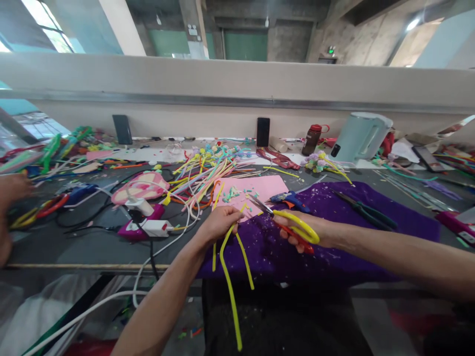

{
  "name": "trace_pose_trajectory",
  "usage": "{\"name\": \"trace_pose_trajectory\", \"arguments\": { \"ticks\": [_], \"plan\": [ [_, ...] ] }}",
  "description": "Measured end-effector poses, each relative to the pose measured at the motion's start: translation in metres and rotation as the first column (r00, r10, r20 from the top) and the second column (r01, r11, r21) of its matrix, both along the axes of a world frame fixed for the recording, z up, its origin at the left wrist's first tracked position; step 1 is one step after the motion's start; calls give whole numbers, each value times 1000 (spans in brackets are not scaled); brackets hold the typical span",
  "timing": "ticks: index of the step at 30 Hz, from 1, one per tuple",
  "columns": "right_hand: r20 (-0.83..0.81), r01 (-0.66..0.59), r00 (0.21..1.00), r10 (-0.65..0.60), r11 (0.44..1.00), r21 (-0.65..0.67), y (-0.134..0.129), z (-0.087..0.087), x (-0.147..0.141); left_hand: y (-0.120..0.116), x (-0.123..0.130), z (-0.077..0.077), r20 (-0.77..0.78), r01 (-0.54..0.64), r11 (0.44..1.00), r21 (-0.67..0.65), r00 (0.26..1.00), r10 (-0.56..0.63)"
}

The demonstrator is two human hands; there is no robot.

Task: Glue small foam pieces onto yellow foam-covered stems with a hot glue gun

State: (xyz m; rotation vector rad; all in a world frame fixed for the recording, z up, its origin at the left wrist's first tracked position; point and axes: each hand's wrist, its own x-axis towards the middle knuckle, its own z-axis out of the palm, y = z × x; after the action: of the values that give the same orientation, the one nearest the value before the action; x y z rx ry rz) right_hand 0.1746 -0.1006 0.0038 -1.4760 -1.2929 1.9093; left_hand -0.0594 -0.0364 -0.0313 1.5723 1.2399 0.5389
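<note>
Yellow pipe cleaners point(230, 291) are pinched in my left hand point(220, 225), their long ends hanging over the table's front edge. My right hand point(302, 230) grips scissors point(300, 227) with yellow and red handles. The blades point up and left, close to the fingers of my left hand. Under the blades lies a pink sheet point(267, 187) with small cut teal bits point(233, 193) on it. A blue glue gun point(291, 200) rests just behind my right hand, on a purple cloth point(334, 257) sprinkled with scraps.
Pliers point(367, 210) lie on the cloth at right. Behind are bundled pipe cleaners point(211, 170), a kettle point(361, 136), a bottle point(312, 139) and a phone point(263, 132). Power strips point(144, 225) with cables sit at left. Another person's hand point(13, 198) shows at the far left.
</note>
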Motion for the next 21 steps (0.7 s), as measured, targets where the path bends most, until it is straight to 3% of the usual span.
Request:
{"name": "trace_pose_trajectory", "arguments": {
  "ticks": [4, 9, 14, 21],
  "plan": [
    [-24, -65, 997, 67, 996, 57, -6, -6, -10, -2, 3, -6, 181, 23, 996, -87, 983, -7],
    [14, -111, 994, 110, 985, 132, -7, -6, -18, -5, 4, -13, 282, 61, 993, -98, 959, -32],
    [65, -130, 991, 121, 979, 160, -7, -6, -22, -7, 2, -14, 302, 78, 990, -117, 953, -40],
    [3, -135, 991, 135, 986, 95, -7, -10, -24, -8, 3, -14, 294, 90, 986, -141, 955, -45]
  ]
}}
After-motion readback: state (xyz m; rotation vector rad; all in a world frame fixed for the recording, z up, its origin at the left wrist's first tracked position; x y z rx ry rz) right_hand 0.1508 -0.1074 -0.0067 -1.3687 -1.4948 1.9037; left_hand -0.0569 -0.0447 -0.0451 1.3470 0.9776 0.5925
